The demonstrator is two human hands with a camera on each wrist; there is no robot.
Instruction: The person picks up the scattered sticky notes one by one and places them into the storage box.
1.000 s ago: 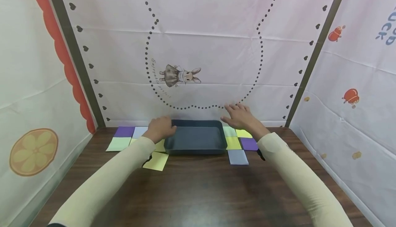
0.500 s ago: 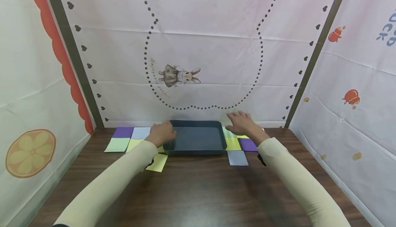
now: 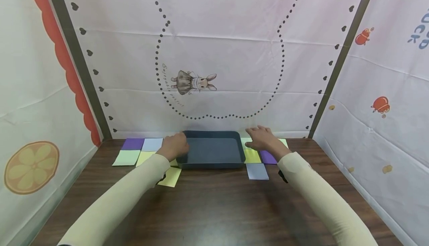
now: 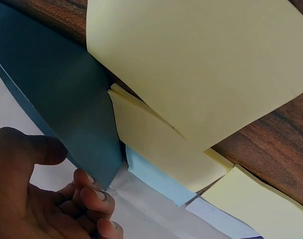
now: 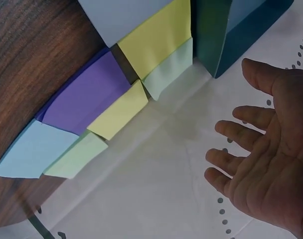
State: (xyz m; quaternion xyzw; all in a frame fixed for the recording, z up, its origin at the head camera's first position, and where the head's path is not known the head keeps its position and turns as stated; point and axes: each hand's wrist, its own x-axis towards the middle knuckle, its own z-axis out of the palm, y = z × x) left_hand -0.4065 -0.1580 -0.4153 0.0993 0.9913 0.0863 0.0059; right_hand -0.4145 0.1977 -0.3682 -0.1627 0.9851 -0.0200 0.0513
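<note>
Dark rectangular tray (image 3: 211,151) on the table (image 3: 214,205), between sticky-note pads (image 3: 257,171). Left hand (image 3: 173,146): fingers (image 4: 99,201) curled at the tray's left end, hold unclear. Right hand (image 3: 263,140): fingers spread, empty, near its right end. Matched, level grips would likely steady it.

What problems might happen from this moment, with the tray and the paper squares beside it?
The left hand is at the tray, but the right hand is apart from it, so a one-sided lift might tilt the tray. The paper squares lie close beside it; sliding it sideways could push them.
</note>
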